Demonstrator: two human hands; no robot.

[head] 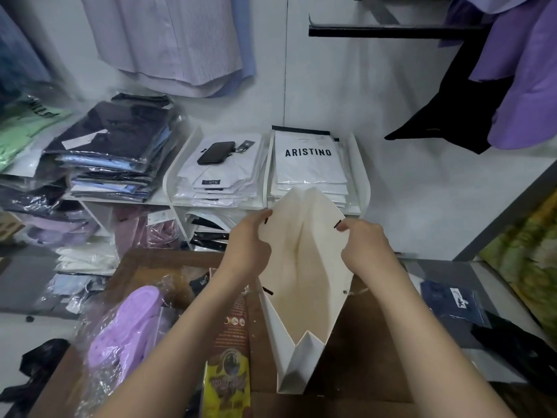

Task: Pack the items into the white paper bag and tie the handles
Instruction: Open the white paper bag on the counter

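The white paper bag stands open on a brown cardboard surface, its mouth facing me and its inside empty. My left hand grips the bag's left rim near a black handle end. On the opposite rim, my right hand pinches the edge beside another black handle end. A pair of purple slippers in clear plastic lies to the left of the bag. Between slippers and bag lies an orange-and-yellow packet.
Behind the bag, white shelf dividers hold stacks of wrapped white shirts, one with a black phone on top. Dark folded clothes pile at the left. A navy packaged garment lies right. Shirts hang above.
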